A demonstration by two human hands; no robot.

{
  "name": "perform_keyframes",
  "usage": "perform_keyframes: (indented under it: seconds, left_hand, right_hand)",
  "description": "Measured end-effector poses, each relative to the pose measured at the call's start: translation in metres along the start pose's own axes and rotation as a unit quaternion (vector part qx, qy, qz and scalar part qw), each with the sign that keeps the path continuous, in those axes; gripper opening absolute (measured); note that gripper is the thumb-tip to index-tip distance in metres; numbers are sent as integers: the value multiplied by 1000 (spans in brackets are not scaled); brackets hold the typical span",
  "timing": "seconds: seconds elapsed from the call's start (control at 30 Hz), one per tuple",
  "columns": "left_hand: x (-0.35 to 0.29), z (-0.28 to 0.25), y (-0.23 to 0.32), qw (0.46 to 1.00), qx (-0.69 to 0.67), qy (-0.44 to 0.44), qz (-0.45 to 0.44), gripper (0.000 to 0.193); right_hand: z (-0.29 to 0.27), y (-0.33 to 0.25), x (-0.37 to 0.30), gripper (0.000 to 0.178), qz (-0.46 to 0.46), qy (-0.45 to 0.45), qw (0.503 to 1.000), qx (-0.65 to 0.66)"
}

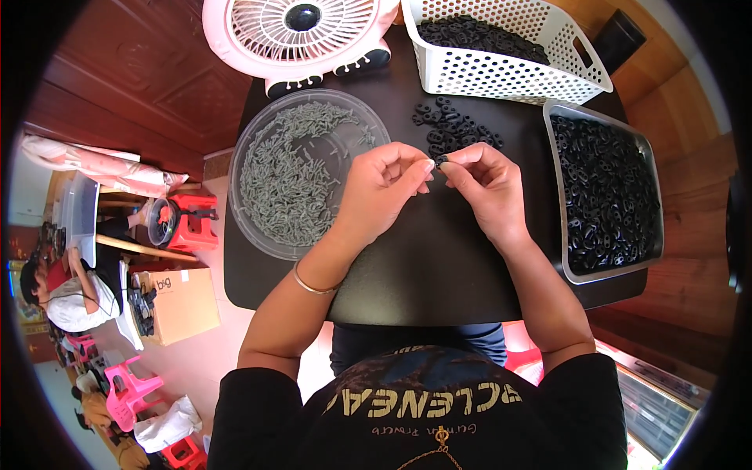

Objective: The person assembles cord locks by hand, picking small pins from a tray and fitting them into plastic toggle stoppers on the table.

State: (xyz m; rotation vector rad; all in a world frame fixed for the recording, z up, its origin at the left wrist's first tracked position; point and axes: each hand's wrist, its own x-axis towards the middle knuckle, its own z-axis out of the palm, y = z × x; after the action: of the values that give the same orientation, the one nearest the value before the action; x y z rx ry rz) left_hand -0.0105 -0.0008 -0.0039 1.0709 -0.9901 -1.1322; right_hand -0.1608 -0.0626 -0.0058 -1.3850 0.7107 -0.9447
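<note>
Black short-sleeved shirt with pale lettering (266, 407), worn at the near edge; thin silver-coloured bangle (315, 291), worn on the left wrist. Dark, smooth, round-cornered tabletop (423, 274), its near part crossed by both forearms. Right hand (493, 188): thumb and forefinger pinched on a small black glossy piece (440, 160), held over mid-table, apparently so that both hands can work on it in plain sight. Left hand (388, 184): fingers curled, tips brought to the piece's other side; whether anything is gripped there cannot be told. Round clear plastic tub (232, 188), set left and filled with short grey rods (274, 188); shallow silver-coloured metal tray (561, 200), set right and filled with black looped pieces (603, 196); both seemingly placed for easy reach by the nearer hand. Loose heap of similar black pieces (450, 125), spread just beyond the fingers, probably for quick picking. White perforated plastic basket (486, 82), stood behind it, partly filled with more. Pink and white fan (227, 39), stood at far left, its top cut off by the frame. The pinched piece is mostly covered by fingertips, and its shape cannot be made out; the tub's right side is partly hidden by the left hand.
</note>
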Motion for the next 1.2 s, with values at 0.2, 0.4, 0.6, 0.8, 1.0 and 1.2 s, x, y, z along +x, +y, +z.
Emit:
perform_keyframes:
  seconds: [0.2,0.4,0.6,0.8,1.0,1.2]
  left_hand:
    - [-2,4,-3,999,22,30,31,7]
    - [-2,2,-7,947,243,59,200,7]
    - [0,5,-2,869,361,78,328,8]
    - [1,3,-9,942,224,70,239,10]
    - [2,4,-11,978,131,44,159,12]
    - [1,32,-8,840,436,-112,303,29]
  right_hand:
    - [0,1,0,5,17,-1,1000,9]
    - [-1,-1,0,5,28,-14,999,8]
    - [-3,-5,0,6,50,-48,997,30]
    - [-4,-7,1,6,34,-38,997,60]
    - [-10,-12,5,18,-14,-31,999,26]
    - [-29,-14,16,15,-77,45,995,52]
